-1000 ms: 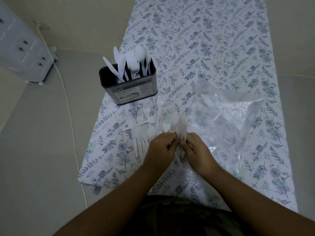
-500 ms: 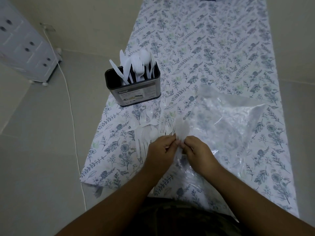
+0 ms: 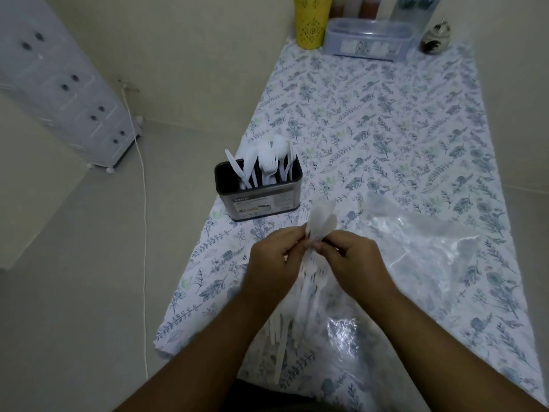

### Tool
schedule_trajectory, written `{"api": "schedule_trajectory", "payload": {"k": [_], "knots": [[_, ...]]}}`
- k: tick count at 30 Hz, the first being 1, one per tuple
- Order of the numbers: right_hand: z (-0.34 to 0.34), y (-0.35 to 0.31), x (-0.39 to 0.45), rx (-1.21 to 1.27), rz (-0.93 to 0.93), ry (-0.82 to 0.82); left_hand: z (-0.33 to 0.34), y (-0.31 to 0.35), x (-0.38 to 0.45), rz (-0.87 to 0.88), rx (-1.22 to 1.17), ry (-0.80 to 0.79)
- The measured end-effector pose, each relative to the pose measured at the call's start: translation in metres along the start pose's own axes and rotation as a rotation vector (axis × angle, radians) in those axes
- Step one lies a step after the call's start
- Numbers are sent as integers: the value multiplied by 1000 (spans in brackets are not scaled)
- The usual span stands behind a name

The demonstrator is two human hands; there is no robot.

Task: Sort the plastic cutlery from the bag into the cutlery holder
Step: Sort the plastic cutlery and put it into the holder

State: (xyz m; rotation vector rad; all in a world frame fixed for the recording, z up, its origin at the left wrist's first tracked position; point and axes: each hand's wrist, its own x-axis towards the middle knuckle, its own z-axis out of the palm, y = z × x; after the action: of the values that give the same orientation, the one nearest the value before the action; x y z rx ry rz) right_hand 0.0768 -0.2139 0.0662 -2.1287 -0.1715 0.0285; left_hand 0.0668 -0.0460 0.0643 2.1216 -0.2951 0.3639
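My left hand [image 3: 271, 264] and my right hand [image 3: 353, 263] meet over the floral tablecloth [image 3: 386, 129], and both pinch a small bunch of white plastic spoons [image 3: 322, 221] whose bowls point away from me. A dark cutlery holder [image 3: 258, 194] stands just beyond my left hand, with white forks, knives and spoons upright in its compartments. More loose white cutlery [image 3: 297, 307] lies on the cloth under my wrists. The clear plastic bag [image 3: 424, 254] lies crumpled to the right of my hands.
At the table's far end stand a yellow perforated cup [image 3: 312, 22], a clear lidded box [image 3: 368, 40] and a small round jar [image 3: 435, 40]. Left of the table are grey floor, a white cord [image 3: 144, 233] and a pale drawer unit [image 3: 59, 84].
The camera has tilted up, so the table's far end shows. My hands have lifted the spoon bunch off the pile and closer to the holder.
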Motion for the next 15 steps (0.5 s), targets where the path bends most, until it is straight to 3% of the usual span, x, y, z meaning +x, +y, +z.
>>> {"api": "schedule_trajectory", "payload": {"k": [7, 15], "knots": [[-6, -74, 97, 77, -165, 11, -54, 1, 90, 65, 65, 248], [-7, -83, 146, 83, -175, 15, -67, -6, 136, -9, -59, 199]]}}
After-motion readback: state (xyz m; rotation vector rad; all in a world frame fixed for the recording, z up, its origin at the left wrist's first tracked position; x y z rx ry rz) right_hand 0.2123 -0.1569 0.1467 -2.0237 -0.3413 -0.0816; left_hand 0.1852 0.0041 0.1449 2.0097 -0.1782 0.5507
